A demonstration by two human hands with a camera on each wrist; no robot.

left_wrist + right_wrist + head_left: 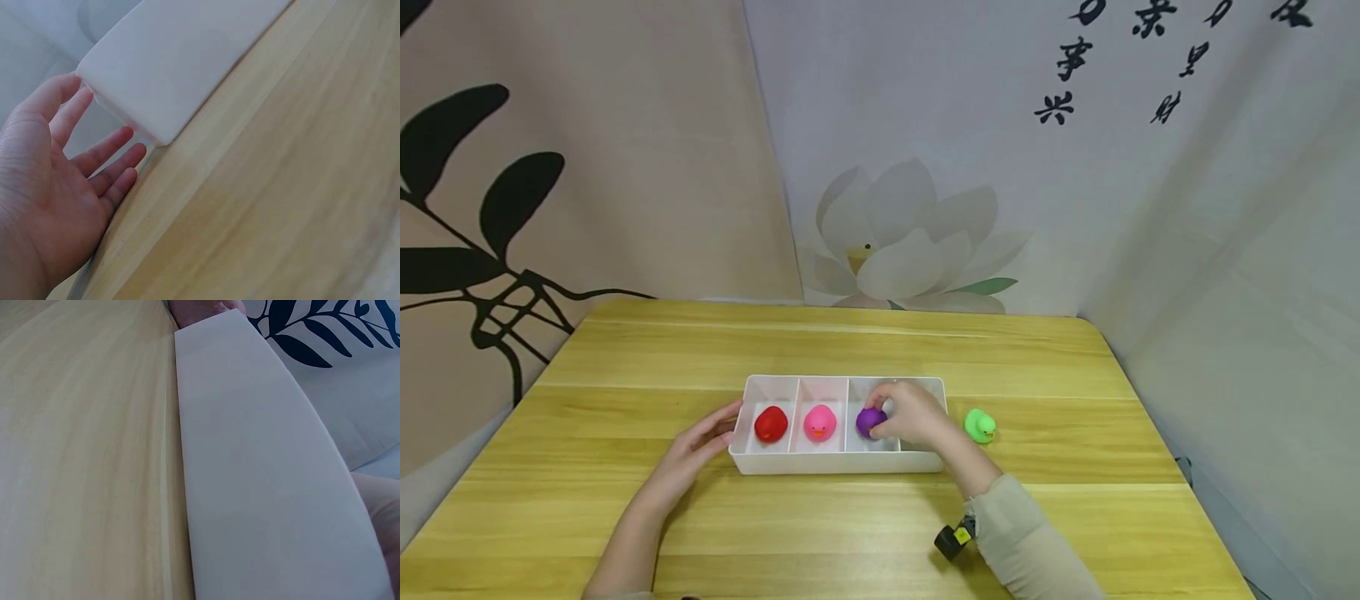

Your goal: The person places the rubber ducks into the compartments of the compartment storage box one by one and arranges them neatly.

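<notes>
A long white tray (842, 463) with several compartments stands on the table. My right hand (912, 414) reaches into it from the right and pinches a purple rubber duck (870, 421) between thumb and fingers, in the compartment right of the pink one. In the right wrist view the tray wall (262, 456) hides most of that hand. At the tray's left end, my left hand (688, 457) touches the rim and end wall with extended fingers (103, 153). A red rubber duck (771, 425) lies in the leftmost compartment, and a pink rubber duck (820, 423) sits beside it.
Right of the tray, a green rubber duck (980, 426) stands on the wooden table (820, 533), close to my right forearm. A black wrist camera (953, 538) sticks out from the right sleeve. Behind the table hangs a printed cloth (925, 125).
</notes>
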